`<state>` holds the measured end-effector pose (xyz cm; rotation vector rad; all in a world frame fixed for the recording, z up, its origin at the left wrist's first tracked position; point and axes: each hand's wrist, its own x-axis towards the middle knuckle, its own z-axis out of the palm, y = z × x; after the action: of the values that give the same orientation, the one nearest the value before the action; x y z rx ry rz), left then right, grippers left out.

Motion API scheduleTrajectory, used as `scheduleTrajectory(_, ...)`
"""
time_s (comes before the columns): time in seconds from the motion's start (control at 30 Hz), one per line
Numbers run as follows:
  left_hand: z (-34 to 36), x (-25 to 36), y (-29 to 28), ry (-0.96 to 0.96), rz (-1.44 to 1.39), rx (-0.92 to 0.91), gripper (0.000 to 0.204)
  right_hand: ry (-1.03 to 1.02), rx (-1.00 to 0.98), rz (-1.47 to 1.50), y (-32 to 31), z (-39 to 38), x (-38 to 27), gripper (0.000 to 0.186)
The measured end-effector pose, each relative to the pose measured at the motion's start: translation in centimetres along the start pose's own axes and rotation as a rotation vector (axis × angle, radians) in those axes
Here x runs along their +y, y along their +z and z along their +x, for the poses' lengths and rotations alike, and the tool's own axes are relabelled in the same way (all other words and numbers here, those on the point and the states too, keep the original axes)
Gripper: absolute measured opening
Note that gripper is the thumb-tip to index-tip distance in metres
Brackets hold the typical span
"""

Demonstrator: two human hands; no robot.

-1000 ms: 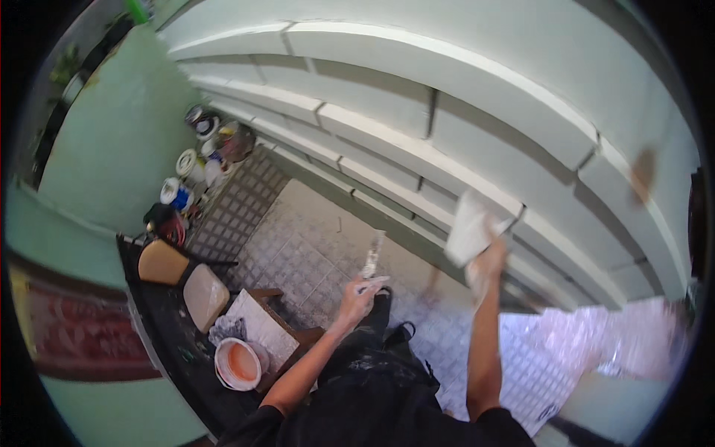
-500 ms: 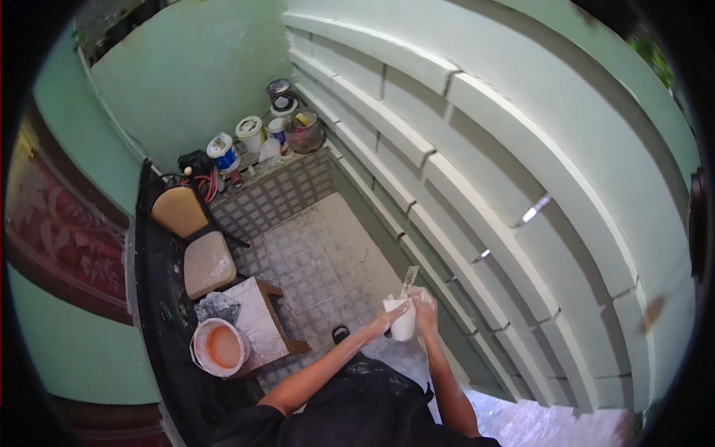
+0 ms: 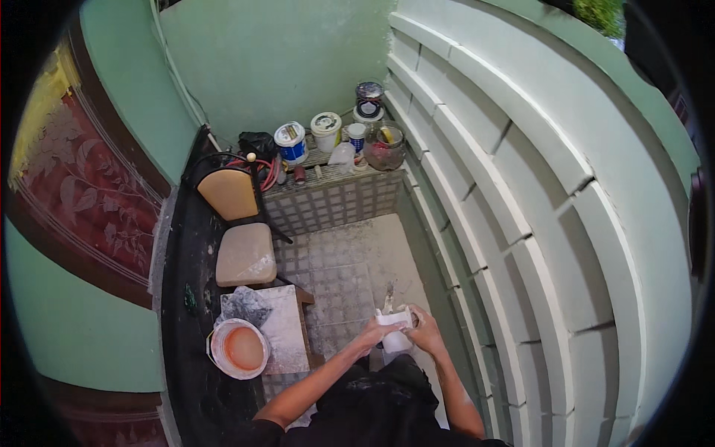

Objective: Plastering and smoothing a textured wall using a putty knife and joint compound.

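Note:
A white tub (image 3: 397, 343), smeared with pale paste, is held in front of my body, low over the floor. Closed round its left side is my left hand (image 3: 371, 334), dusted white. Against its right side, my right hand (image 3: 426, 332) has its fingers bent and closed; what they pinch is partly hidden. A white flat-edged piece (image 3: 392, 318) spans the top of the tub between both hands; whether it is the rim or a separate blade I cannot tell. Beyond it sticks out a narrow, paste-coated putty knife (image 3: 388, 299).
Left stands a dusty stool (image 3: 283, 328) with a crumpled bag (image 3: 246, 305) and a bucket (image 3: 239, 349) of orange-tinted liquid. Behind it is a padded chair (image 3: 246, 253). Paint tubs (image 3: 290, 143) and a glass bowl (image 3: 384, 149) line the far ledge. A ribbed white wall (image 3: 521, 223) rises right.
My view has swung, shifting the scene rightward. The tub has come closer to my body. My right hand has lowered beside it, and the putty knife now shows further left, beyond the tub.

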<state>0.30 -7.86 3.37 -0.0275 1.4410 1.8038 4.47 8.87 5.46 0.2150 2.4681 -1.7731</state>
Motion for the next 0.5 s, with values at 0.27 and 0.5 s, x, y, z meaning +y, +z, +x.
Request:
scheduleTrajectory(0.27,6.7,3.1,-3.0,0.002,-0.193,0.133,0.036,0.385,-0.355,1.005,-3.1,9.0,-0.5,0.046)
scheduleTrajectory(0.5,12.2,9.1,-3.5,-0.035,0.019,0.121,0.031,0.489,-0.501,0.914,-7.4,17.2,1.1,0.038)
